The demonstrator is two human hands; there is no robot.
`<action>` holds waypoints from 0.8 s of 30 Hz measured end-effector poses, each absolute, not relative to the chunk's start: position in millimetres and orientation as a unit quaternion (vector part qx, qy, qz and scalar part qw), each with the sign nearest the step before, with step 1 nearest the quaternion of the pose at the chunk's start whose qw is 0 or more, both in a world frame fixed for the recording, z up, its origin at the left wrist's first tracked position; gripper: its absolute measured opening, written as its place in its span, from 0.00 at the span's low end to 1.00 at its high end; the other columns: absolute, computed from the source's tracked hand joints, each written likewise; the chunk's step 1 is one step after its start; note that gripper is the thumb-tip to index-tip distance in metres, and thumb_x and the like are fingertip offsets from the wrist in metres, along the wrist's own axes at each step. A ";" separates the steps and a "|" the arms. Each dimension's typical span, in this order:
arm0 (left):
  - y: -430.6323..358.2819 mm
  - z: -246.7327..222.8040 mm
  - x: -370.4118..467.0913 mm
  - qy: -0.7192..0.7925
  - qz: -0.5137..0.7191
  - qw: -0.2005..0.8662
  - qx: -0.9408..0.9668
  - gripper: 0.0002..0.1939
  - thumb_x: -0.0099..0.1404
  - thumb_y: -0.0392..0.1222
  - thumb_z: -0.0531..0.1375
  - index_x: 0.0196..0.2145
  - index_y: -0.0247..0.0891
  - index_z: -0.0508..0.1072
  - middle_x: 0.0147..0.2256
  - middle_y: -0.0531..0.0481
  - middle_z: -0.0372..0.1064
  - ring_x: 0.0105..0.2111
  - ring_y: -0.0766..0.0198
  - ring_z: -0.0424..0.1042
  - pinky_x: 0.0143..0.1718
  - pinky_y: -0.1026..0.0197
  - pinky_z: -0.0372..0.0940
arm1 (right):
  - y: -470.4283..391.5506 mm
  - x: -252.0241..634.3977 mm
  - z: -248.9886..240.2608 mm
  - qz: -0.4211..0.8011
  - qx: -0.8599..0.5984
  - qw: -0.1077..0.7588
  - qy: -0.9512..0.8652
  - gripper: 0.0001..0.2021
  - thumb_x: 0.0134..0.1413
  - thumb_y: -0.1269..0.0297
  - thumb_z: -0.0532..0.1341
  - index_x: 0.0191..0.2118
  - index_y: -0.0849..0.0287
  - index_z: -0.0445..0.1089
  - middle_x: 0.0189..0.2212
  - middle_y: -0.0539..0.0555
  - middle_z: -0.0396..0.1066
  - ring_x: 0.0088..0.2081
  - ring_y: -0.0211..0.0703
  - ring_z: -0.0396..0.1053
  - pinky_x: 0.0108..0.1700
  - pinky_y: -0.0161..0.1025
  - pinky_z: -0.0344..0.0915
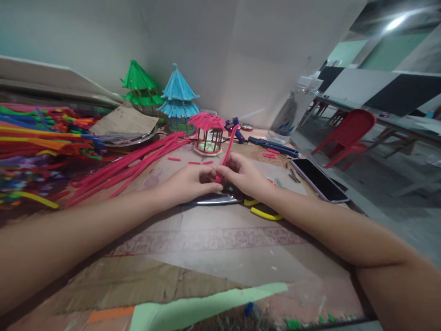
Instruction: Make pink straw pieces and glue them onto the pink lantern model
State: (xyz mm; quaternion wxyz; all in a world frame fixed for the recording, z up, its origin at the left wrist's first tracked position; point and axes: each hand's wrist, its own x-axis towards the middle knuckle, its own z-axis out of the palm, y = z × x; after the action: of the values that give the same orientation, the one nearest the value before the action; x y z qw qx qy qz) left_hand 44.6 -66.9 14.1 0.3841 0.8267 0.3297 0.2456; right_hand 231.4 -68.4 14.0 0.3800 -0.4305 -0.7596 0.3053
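A pink pipe cleaner (231,146) slants up between my two hands. My right hand (243,174) pinches it near its lower part, thumb and fingers closed. Beside it, my left hand (195,181) has its thumb and fingertips closed around the lower end, partly hidden. Just behind the hands stands a small pavilion model (208,133) with a pink pipe-cleaner roof and brown posts. Short cut pink pieces (194,162) lie in front of it. Under my hands shows the rim of a shiny metal plate (217,200), and yellow handles (267,214) stick out below my right wrist.
Long pink pipe cleaners (127,165) and a multicoloured heap (41,142) lie left. Blue (179,94) and green (139,85) tiered models stand behind. A blue glue gun (234,128), a dark blue tool (274,146), a phone (320,180) and a clear bottle (287,115) are right.
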 end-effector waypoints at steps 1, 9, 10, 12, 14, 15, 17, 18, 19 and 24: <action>-66.6 13.8 44.5 0.328 0.247 0.383 0.827 0.12 0.64 0.46 0.58 0.36 0.34 0.75 0.32 0.50 0.75 0.32 0.62 0.72 0.32 0.64 0.63 | -68.2 231.8 14.0 0.299 -0.435 0.382 -0.759 0.10 0.56 0.57 0.59 0.33 0.59 0.64 0.25 0.48 0.67 0.26 0.36 0.65 0.28 0.34 0.61; -68.2 12.3 43.8 0.351 0.260 0.386 0.812 0.15 0.65 0.47 0.55 0.32 0.34 0.76 0.28 0.51 0.73 0.26 0.66 0.68 0.27 0.67 0.58 | -70.1 230.3 10.7 0.300 -0.431 0.377 -0.763 0.11 0.57 0.56 0.58 0.35 0.59 0.64 0.29 0.50 0.68 0.29 0.38 0.66 0.31 0.35 0.63; -68.7 12.4 43.6 0.354 0.261 0.389 0.810 0.15 0.65 0.47 0.55 0.32 0.34 0.76 0.28 0.50 0.74 0.26 0.66 0.68 0.27 0.67 0.58 | -70.6 230.4 13.2 0.306 -0.422 0.376 -0.766 0.11 0.58 0.56 0.58 0.36 0.59 0.64 0.30 0.50 0.69 0.30 0.38 0.67 0.32 0.36 0.64; -69.2 12.4 42.9 0.356 0.266 0.394 0.804 0.15 0.65 0.47 0.55 0.31 0.34 0.77 0.29 0.50 0.74 0.27 0.66 0.68 0.27 0.67 0.58 | -71.6 232.9 24.3 0.310 -0.400 0.371 -0.779 0.11 0.59 0.56 0.56 0.39 0.60 0.64 0.33 0.52 0.70 0.32 0.38 0.67 0.34 0.36 0.65; -69.1 12.1 42.2 0.355 0.274 0.401 0.799 0.16 0.65 0.49 0.56 0.31 0.35 0.77 0.27 0.51 0.73 0.26 0.66 0.67 0.27 0.67 0.57 | -73.7 240.2 43.0 0.284 -0.388 0.338 -0.809 0.12 0.60 0.56 0.56 0.42 0.59 0.64 0.36 0.53 0.71 0.34 0.39 0.68 0.35 0.37 0.65; -68.8 12.0 41.9 0.353 0.277 0.404 0.797 0.17 0.65 0.49 0.56 0.31 0.35 0.77 0.27 0.51 0.73 0.25 0.66 0.67 0.26 0.67 0.57 | -75.5 245.9 54.0 0.253 -0.395 0.301 -0.830 0.12 0.60 0.56 0.57 0.42 0.59 0.65 0.37 0.54 0.71 0.35 0.40 0.68 0.36 0.37 0.64; -68.1 11.7 41.7 0.350 0.279 0.411 0.794 0.18 0.65 0.51 0.55 0.31 0.35 0.77 0.27 0.50 0.73 0.25 0.66 0.66 0.26 0.67 0.57 | -81.4 260.4 74.9 0.218 -0.412 0.168 -0.869 0.12 0.58 0.55 0.58 0.40 0.59 0.68 0.34 0.54 0.72 0.34 0.42 0.68 0.35 0.38 0.64; -67.8 11.7 41.9 0.352 0.281 0.415 0.791 0.18 0.65 0.51 0.55 0.31 0.34 0.78 0.27 0.49 0.73 0.25 0.66 0.67 0.26 0.67 0.57 | -85.4 268.5 83.0 0.217 -0.422 0.107 -0.874 0.13 0.58 0.55 0.58 0.42 0.58 0.69 0.34 0.54 0.72 0.33 0.42 0.69 0.34 0.38 0.63; -67.6 11.8 42.2 0.357 0.282 0.422 0.784 0.18 0.65 0.51 0.55 0.31 0.34 0.78 0.28 0.48 0.74 0.25 0.66 0.67 0.26 0.67 0.58 | -90.0 276.5 88.8 0.212 -0.430 0.060 -0.876 0.14 0.57 0.55 0.59 0.45 0.57 0.68 0.36 0.54 0.73 0.34 0.43 0.69 0.34 0.38 0.63; -67.0 10.9 43.7 0.367 0.303 0.481 0.736 0.17 0.65 0.50 0.56 0.33 0.32 0.76 0.31 0.45 0.76 0.23 0.67 0.68 0.24 0.67 0.60 | -114.7 303.4 82.8 0.172 -0.409 -0.020 -0.896 0.21 0.54 0.63 0.60 0.55 0.50 0.66 0.48 0.55 0.70 0.46 0.48 0.69 0.45 0.40 0.63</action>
State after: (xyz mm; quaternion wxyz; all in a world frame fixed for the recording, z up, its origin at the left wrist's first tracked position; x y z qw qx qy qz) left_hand 43.7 -67.0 10.9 0.4806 0.7364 0.3674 0.3030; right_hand 303.4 -114.7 82.8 -0.0196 -0.4086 -0.8961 0.1724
